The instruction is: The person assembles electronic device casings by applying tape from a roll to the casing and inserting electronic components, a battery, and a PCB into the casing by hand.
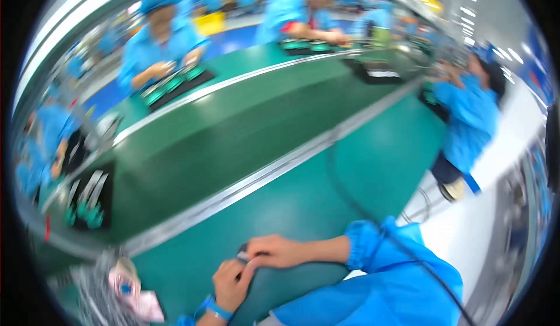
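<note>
My left hand (pixel 231 284) and my right hand (pixel 276 251) meet over the green tabletop (pixel 286 212), close to its near edge. Their fingers are curled together, with a small black thing (pixel 242 252) at the fingertips. Blur and the fingers hide what kind of thing it is. A blue band (pixel 219 309) circles my left wrist; a blue sleeve (pixel 373 247) covers my right forearm. To the left of my hands lie a bundle of grey strands (pixel 96 291) and a pinkish item with a round opening (pixel 129 291).
A metal rail (pixel 233 195) separates my table from a dark green belt (pixel 227 133). Black trays with green-and-silver parts (pixel 90 200) sit on the belt. Co-workers in blue (pixel 166 52) work opposite, and another person (pixel 471 110) is at the right. A dark cable (pixel 350 195) hangs across the right side.
</note>
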Tool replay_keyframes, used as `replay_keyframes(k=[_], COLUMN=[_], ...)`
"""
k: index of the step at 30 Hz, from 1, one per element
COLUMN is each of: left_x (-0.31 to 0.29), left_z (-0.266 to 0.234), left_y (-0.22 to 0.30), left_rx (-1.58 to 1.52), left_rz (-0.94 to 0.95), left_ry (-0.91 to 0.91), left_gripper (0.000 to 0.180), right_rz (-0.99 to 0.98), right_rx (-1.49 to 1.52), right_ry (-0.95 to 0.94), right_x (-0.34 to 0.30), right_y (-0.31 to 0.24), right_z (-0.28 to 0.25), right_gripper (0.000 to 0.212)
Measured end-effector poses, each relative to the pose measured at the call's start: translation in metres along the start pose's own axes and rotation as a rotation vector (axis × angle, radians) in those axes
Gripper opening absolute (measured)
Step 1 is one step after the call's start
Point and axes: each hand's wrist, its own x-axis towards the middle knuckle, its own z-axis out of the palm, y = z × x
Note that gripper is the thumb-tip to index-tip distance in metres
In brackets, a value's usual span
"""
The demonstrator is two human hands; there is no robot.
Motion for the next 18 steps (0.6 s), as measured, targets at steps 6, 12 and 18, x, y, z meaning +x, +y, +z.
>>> replay_keyframes(k=[6, 12, 18], left_x=[0.016, 0.015, 0.013], left_z=[-0.019, -0.024, -0.025], left_y=[0.009, 0.005, 0.005], left_rx=[-0.069, -0.034, -0.041], left_rz=[0.018, 0.037, 0.0], left_ry=[-0.066, -0.082, -0.102], left_gripper=[0.023, 0.023, 0.024], right_rz=[-0.005, -0.009, -0.006], right_rx=[0.042, 0.038, 0.064], right_ry=[0.002, 0.015, 0.029], right_x=[0.013, 0.017, 0.017], right_y=[0.017, 0.013, 0.014], right_z=[0.008, 0.01, 0.013], right_gripper=[0.02, 0.02, 0.023])
